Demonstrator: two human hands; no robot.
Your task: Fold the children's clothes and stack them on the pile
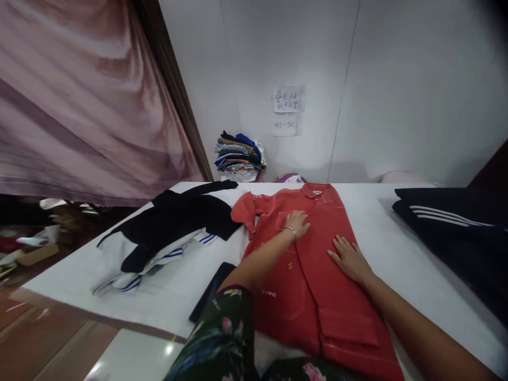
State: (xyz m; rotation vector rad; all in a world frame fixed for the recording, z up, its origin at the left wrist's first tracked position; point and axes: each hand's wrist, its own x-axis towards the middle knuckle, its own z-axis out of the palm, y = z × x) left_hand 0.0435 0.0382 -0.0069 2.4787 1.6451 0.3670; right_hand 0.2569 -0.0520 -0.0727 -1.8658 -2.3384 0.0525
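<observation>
A red long-sleeved jacket [313, 254] with a collar and small printed lettering lies front up on the white table [369, 211]. Its right-hand sleeve is folded in and runs down the front. The left-hand sleeve [245, 210] sticks out to the side, bunched. My left hand [297, 225], with a thin bracelet at the wrist, rests on the upper chest, fingers stretched over the cloth. Lower and to the right, my right hand [351, 259] lies flat near the jacket's right edge, fingers spread. Neither hand visibly grips cloth.
Black and white garments [178, 217] lie loosely at the left. A dark flat object [212, 288] sits beside the jacket. Dark clothing with white stripes [456, 227] occupies the right side. A folded clothes stack [240, 156] stands at the back, below paper signs [289, 100]. A pink curtain [87, 95] hangs left.
</observation>
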